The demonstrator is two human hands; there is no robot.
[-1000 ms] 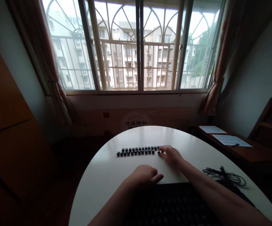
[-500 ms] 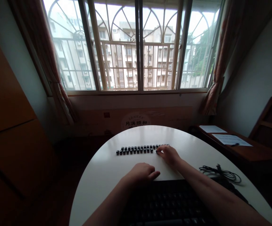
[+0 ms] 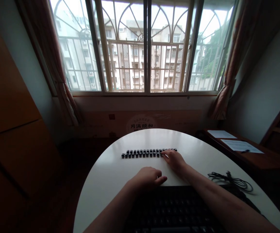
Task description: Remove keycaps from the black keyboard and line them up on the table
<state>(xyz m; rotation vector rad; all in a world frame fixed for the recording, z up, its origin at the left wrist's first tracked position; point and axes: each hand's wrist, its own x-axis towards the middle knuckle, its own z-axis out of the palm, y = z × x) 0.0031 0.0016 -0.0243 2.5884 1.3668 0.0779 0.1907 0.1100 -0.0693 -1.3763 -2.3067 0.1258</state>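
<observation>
Far left: tall orange-brown wooden cabinet (image 3: 11, 97), then a reddish, gathered fabric curtain (image 3: 63, 90) beside a wide window (image 3: 147, 64) with metal bars outside. Below the window, a pale panel printed with black characters (image 3: 141, 126), dim. In front, a glossy white round-edged table (image 3: 98, 187). On it, two roughly parallel rows of small black keycaps: front row (image 3: 143, 154) starts a little further left, back row (image 3: 144, 151) runs on further right, partly behind the right hand. Left hand (image 3: 147, 176) low over the table, nearer the wearer than the rows; fingers loosely curled, thumb pointing right; cannot tell whether anything is inside the curl. Just below it, a dark black keyboard (image 3: 171, 207), its near part cut off by the picture's edge. Right hand (image 3: 175, 160) at the front row's right end, thumb and fingertips drawn narrow on a single black keycap (image 3: 162, 154), mostly covered. Right of the forearm, a coiled thin black cable (image 3: 228, 176) on the white surface. Beyond: low brown wooden table (image 3: 266, 161) with two white paper sheets (image 3: 238, 145); far right, a brown wooden chair (image 3: 279, 130).
</observation>
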